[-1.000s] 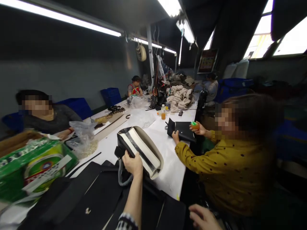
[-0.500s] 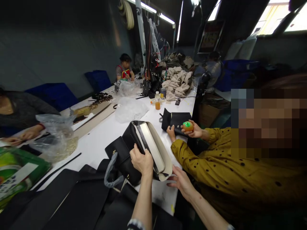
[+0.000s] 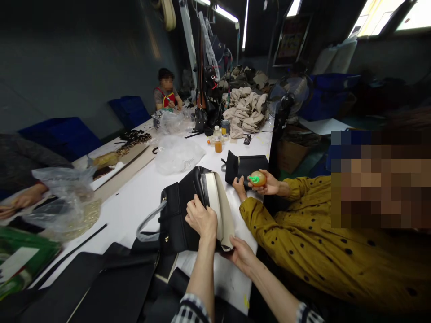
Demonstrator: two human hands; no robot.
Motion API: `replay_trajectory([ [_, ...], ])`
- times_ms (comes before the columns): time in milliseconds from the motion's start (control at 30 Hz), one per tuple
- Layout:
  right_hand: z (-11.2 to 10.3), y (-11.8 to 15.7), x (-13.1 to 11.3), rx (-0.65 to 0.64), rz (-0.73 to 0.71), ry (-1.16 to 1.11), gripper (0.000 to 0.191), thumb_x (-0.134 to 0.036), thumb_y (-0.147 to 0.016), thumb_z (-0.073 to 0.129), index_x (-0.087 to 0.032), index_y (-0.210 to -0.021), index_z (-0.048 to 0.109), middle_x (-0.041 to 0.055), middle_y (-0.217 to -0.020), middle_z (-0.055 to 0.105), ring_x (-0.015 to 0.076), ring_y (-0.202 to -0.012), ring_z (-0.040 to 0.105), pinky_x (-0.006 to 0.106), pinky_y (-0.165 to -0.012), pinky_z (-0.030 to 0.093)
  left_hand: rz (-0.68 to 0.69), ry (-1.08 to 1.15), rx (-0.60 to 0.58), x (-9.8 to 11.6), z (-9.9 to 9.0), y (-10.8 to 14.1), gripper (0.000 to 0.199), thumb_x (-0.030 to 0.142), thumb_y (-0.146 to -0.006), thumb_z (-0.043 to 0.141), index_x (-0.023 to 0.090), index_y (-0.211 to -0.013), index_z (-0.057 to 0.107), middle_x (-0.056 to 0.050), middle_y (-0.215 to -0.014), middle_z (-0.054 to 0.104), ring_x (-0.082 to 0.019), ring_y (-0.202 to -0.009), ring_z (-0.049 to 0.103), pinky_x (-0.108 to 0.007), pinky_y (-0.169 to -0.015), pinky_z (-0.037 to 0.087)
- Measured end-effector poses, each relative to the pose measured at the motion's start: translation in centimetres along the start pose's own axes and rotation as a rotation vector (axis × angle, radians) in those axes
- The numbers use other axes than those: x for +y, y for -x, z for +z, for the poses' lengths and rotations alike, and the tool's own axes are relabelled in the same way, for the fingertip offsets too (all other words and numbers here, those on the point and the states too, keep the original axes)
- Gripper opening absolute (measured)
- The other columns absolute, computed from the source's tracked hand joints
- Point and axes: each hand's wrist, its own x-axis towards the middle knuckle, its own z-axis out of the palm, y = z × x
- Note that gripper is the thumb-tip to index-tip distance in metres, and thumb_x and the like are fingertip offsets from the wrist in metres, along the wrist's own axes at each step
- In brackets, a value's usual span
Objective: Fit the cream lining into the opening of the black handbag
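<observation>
A black handbag [image 3: 177, 215] with a cream lining [image 3: 215, 202] lies tilted on the white table in front of me. Its handle [image 3: 150, 224] is wrapped in clear plastic and sticks out to the left. My left hand [image 3: 202, 217] lies over the bag's opening, with curled fingers gripping the black edge. At the lower right corner, my right hand [image 3: 241, 255] pinches the cream-lined side, thumb on top. The fingers beneath it are partly hidden. Black flat pieces [image 3: 117, 278] lie in front of the bag, to the left.
To my right, a co-worker in a mustard dotted sleeve [image 3: 269, 229] holds an orange squeeze bottle [image 3: 257, 178] over another black bag [image 3: 249, 167]. Clear plastic bags [image 3: 178, 154], a bottle of amber liquid [image 3: 218, 140] and piled beige cloth [image 3: 245, 107] occupy the table farther back.
My right hand, apart with spread fingers before, has closed on the bag's lower corner. The bag has turned more upright and its opening has narrowed. The handle has swung up and left.
</observation>
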Motion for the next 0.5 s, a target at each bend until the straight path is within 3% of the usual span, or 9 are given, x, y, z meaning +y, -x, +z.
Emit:
replay_trajectory([
  [100,-0.6,-1.6,1.8,0.088,-0.015,0.213,0.056,-0.057,-0.077,0.058,-0.012,-0.109,0.058,0.0044,-0.068,0.064,0.0173,-0.049,0.059,0.031,-0.047,0.05,0.055,0.02,0.036,-1.8,1.4,1.5,0.057,0.014,-0.075,0.058,0.012,-0.131,0.053,-0.012,-0.107,0.059,-0.029,-0.102,0.057,-0.041,-0.079,0.046],
  [167,-1.9,-1.8,2.7,0.185,-0.051,0.392,0.059,-0.052,-0.081,0.053,-0.01,-0.121,0.055,0.0005,-0.061,0.059,0.0158,-0.042,0.052,0.031,-0.044,0.048,0.061,0.03,0.027,-3.4,2.3,3.4,0.056,0.016,-0.076,0.059,0.012,-0.132,0.053,-0.012,-0.106,0.059,-0.028,-0.101,0.057,-0.04,-0.079,0.046],
  [200,-2.8,-1.6,2.9,0.228,-0.087,0.488,0.06,-0.049,-0.084,0.05,-0.01,-0.128,0.051,0.0012,-0.063,0.06,0.0164,-0.045,0.054,0.032,-0.048,0.05,0.057,0.03,0.019,-4.2,2.7,4.4,0.055,0.016,-0.077,0.059,0.012,-0.132,0.053,-0.011,-0.106,0.059,-0.027,-0.101,0.057,-0.039,-0.079,0.047],
  [267,-4.6,-0.6,3.1,0.263,-0.186,0.683,0.057,-0.042,-0.089,0.043,-0.014,-0.14,0.044,0.0074,-0.084,0.066,0.0193,-0.069,0.064,0.036,-0.071,0.054,0.053,0.033,0.009,-5.6,3.3,6.6,0.051,0.018,-0.079,0.058,0.013,-0.131,0.055,-0.011,-0.105,0.059,-0.025,-0.101,0.057,-0.038,-0.081,0.048],
  [333,-6.1,0.7,3.2,0.208,-0.275,0.871,0.053,-0.034,-0.092,0.039,-0.023,-0.144,0.042,0.0098,-0.111,0.066,0.0209,-0.097,0.063,0.037,-0.093,0.048,0.065,0.071,0.04,-6.8,3.6,8.3,0.048,0.02,-0.082,0.057,0.014,-0.129,0.057,-0.01,-0.104,0.058,-0.023,-0.1,0.057,-0.036,-0.085,0.048],
  [367,-6.6,1.4,3.2,0.156,-0.299,0.959,0.052,-0.03,-0.093,0.037,-0.027,-0.144,0.042,0.0086,-0.118,0.064,0.0212,-0.104,0.061,0.037,-0.097,0.045,0.076,0.104,0.072,-7.2,3.7,8.9,0.046,0.021,-0.083,0.057,0.014,-0.129,0.057,-0.01,-0.102,0.058,-0.022,-0.098,0.057,-0.036,-0.087,0.049],
  [500,-7.1,2.8,4.1,-0.047,-0.289,1.26,0.06,-0.016,-0.088,0.035,-0.035,-0.146,0.039,0.0069,-0.103,0.069,0.0232,-0.09,0.065,0.038,-0.086,0.047,0.094,0.24,0.205,-8.4,3.3,9.7,0.046,0.025,-0.083,0.061,0.013,-0.127,0.058,-0.009,-0.099,0.056,-0.02,-0.093,0.057,-0.033,-0.086,0.051],
])
